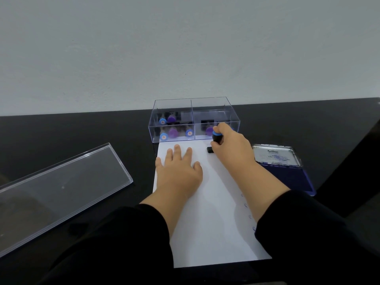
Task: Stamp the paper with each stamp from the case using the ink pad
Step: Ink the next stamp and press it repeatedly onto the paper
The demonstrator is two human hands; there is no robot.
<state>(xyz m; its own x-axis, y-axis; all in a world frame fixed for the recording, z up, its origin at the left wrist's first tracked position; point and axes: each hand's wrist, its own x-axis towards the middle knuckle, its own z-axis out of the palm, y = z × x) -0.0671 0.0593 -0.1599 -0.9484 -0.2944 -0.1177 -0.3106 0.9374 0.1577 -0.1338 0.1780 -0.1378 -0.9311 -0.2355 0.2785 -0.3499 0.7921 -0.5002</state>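
Clear glossy plastic case (pixel 216 125) and lid (pixel 61 188); matt white paper (pixel 213 212); glossy black tabletop (pixel 82 128); the ink pad (pixel 284 167) lid looks like shiny metal (reflective).

Office-like: black desk (pixel 61 128), plain wall (pixel 185 48)

Stamp (pixel 216 140) base half hidden by right hand (pixel 232 145) — blue marks beside the sleeve unreadable

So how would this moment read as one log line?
left hand flat on paper | right hand presses stamp | ink pad open
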